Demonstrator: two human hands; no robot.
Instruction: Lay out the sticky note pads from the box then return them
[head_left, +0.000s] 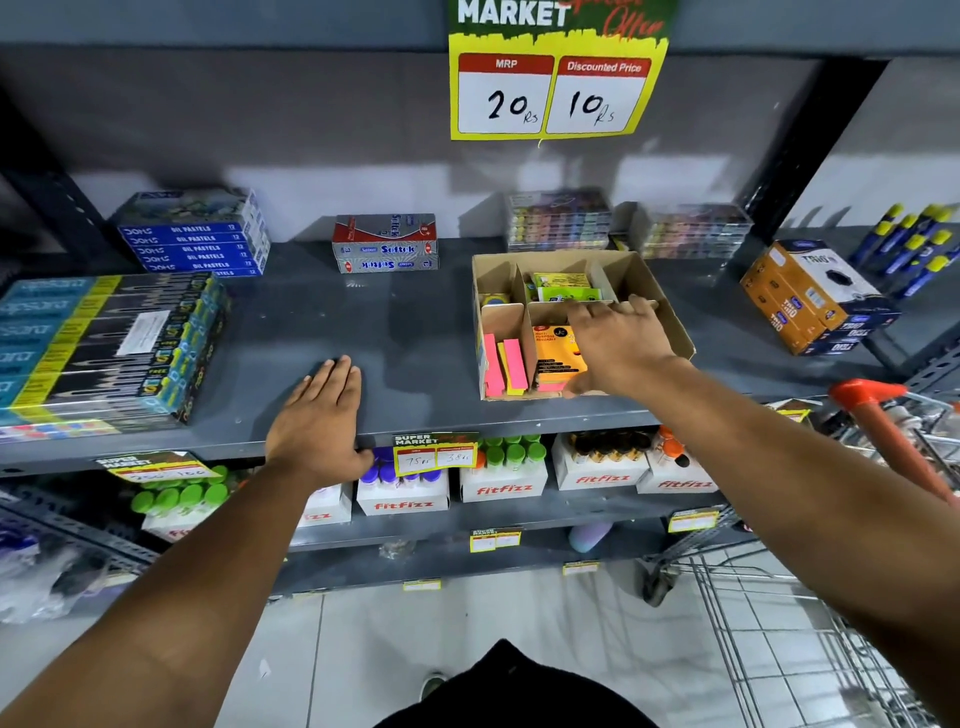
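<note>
A cardboard box (670, 317) with dividers stands on the grey shelf (395, 332), right of centre. Pink and yellow sticky note pads (506, 364) stand in its front left compartment. An orange packaged pad (556, 351) lies in the front middle compartment, and green packs (563, 286) fill a rear one. My right hand (621, 340) reaches into the box, fingers spread over the orange pad and the divider, thumb at the pad's near edge; whether it grips the pad I cannot tell. My left hand (319, 421) lies flat and empty on the shelf's front edge.
Pencil boxes (104, 343) lie at the left, oil pastel boxes (197, 244) and Softek packs (387, 244) at the back, orange boxes (810, 296) at the right. A price sign (553, 96) hangs above. A shopping trolley (831, 597) stands at the lower right.
</note>
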